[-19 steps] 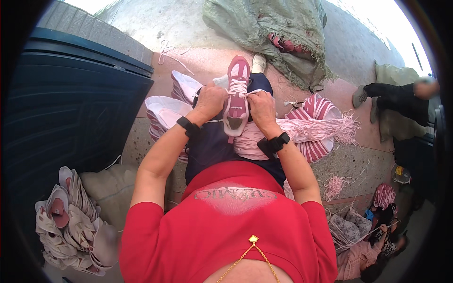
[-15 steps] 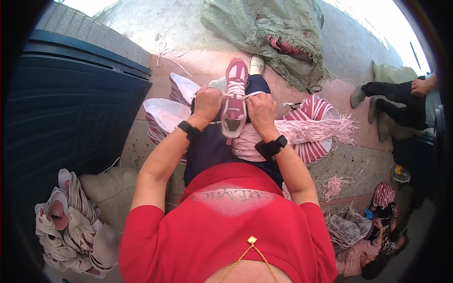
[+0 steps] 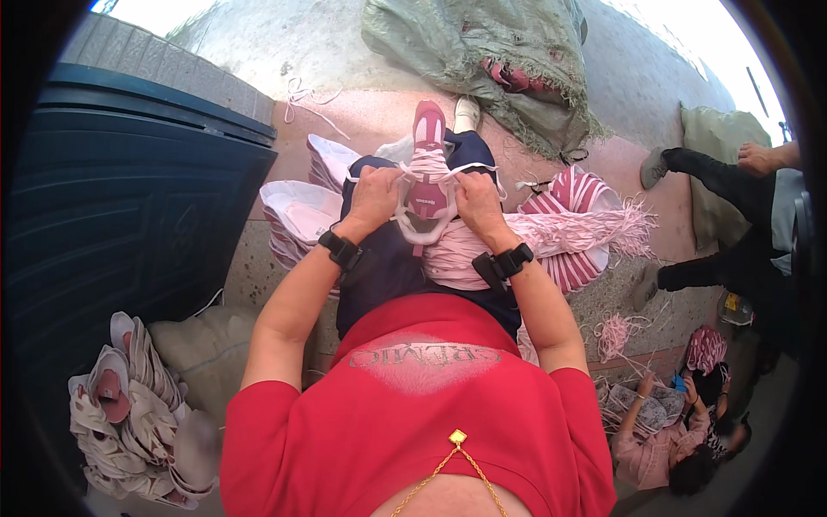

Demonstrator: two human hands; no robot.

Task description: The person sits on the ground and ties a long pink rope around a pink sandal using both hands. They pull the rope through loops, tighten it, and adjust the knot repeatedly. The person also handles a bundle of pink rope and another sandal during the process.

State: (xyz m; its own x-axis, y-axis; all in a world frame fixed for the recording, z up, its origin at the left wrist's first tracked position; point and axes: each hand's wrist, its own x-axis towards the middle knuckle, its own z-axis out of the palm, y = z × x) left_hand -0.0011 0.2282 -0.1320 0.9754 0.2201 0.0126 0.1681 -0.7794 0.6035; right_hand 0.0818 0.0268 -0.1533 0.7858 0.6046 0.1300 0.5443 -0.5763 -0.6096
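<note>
A pink and white sneaker upper [image 3: 427, 200] lies over my dark-trousered lap, its toe pointing away and its collar spread wide toward me. White shoelace [image 3: 425, 164] runs through its eyelets. On the upper's left side, my left hand [image 3: 374, 198] is closed on the lace, a loose end sticking out beyond the fingers. My right hand [image 3: 482, 205] likewise grips the lace at the right side, with an end trailing past it. Beneath my right wrist lies a thick bundle of pale pink laces [image 3: 551, 246]. The fingertips are partly hidden, so their exact hold is unclear.
Stacked uppers [image 3: 301, 207] lie left of my knees, and striped pink ones [image 3: 573, 207] to the right. More uppers [image 3: 129, 414] are piled lower left near a dark blue door [image 3: 129, 189]. A green woven sack [image 3: 431, 34] sits ahead. Other people are at the right.
The upper's collar has been spread wider, with both hands drawn slightly toward me beside it. At the right, another person's legs have moved apart; a person at lower right has shifted their arms.
</note>
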